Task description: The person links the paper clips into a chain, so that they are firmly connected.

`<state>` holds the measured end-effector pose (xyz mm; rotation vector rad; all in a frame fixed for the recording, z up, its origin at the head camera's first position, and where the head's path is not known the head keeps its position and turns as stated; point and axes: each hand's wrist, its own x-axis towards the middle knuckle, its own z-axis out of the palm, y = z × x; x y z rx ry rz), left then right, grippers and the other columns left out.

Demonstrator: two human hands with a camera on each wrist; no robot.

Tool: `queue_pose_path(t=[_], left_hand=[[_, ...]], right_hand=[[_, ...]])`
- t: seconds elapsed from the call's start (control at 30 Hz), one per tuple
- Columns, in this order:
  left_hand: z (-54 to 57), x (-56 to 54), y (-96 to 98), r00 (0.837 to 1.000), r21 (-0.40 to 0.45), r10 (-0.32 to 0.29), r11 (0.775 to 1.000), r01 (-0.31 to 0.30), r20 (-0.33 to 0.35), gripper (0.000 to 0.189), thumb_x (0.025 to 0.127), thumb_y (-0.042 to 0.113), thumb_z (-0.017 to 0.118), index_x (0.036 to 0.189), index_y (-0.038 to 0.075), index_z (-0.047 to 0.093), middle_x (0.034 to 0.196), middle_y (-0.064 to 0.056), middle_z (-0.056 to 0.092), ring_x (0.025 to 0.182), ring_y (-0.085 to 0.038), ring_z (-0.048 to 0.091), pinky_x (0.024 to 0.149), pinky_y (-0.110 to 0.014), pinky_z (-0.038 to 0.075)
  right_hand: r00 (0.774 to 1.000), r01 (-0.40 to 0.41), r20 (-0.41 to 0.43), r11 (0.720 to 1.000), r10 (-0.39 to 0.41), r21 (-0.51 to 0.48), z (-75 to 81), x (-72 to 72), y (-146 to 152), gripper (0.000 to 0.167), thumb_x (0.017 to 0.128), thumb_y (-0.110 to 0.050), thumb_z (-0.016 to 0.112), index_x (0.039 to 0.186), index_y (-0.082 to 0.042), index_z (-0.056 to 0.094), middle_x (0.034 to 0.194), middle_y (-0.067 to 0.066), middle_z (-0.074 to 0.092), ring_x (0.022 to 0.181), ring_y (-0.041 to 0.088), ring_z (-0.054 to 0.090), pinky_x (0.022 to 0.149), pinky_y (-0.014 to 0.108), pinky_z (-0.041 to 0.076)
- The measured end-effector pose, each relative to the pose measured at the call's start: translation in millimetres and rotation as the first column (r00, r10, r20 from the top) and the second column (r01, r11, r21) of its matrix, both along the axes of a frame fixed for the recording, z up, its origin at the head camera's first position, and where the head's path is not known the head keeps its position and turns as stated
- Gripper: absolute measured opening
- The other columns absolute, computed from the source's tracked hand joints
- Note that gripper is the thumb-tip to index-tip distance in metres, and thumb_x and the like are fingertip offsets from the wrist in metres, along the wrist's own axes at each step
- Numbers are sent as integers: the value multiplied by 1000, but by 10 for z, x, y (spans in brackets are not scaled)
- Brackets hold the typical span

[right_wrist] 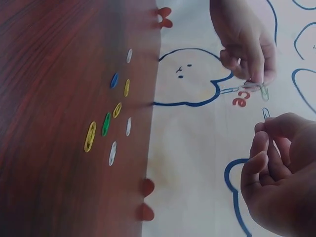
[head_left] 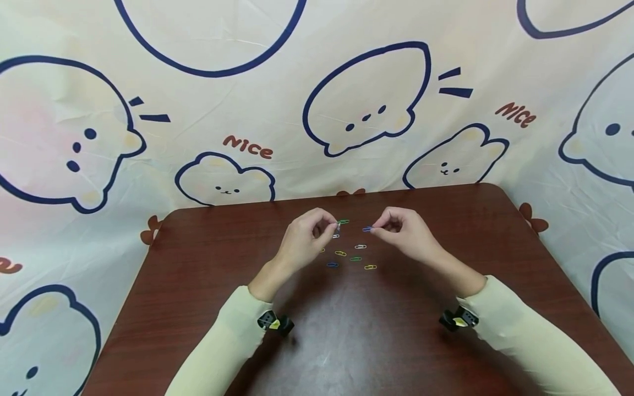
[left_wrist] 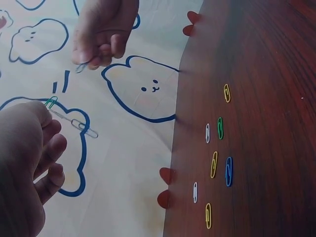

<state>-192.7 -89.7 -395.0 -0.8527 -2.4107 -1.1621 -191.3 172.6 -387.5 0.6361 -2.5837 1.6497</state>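
Long, pale yellow-green sleeves (head_left: 220, 338); black wrist cameras (head_left: 266, 318) near the cuffs (head_left: 249, 297), yellow patch (head_left: 274, 325) on each. Left hand (head_left: 307, 234), right hand (head_left: 407, 232) bare.

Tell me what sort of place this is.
Probably an improvised indoor workspace: a reddish brown woodgrain table, cream cloth printed with navy cartoons behind it, and coloured oval paper clips on top.

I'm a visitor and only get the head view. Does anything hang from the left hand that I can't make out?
Observer: Yes. The left wrist view shows pale clips trailing in a line from the left hand.

Visitor: And am I seeing every loose clip on the table?

Observer: No. The right wrist view shows a third white clip lying on the table; your view shows only two there.
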Motion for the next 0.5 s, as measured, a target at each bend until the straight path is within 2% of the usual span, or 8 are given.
queue_pose_path(t=[0.3, 0.5], left_hand=[[1, 4, 19, 1000, -7, -2, 1000, 2, 20, 6, 94, 8, 73, 98, 10, 69, 86, 2, 64, 72, -10, 55, 65, -24, 52], [-6, -1, 38, 1000, -6, -10, 1000, 10, 4, 6, 94, 8, 73, 97, 10, 69, 85, 3, 63, 72, -9, 54, 65, -24, 51]], right_hand=[[1000, -28, -13, 998, 27, -47, 115, -27, -183, 4, 92, -9, 76, 91, -6, 73, 86, 5, 70, 66, 21, 57, 55, 24, 45], [1000, -26, -9, 997, 26, -70, 154, -32, -281, 5, 91, -7, 76, 92, -2, 73, 85, 7, 70, 65, 19, 56, 56, 24, 45]])
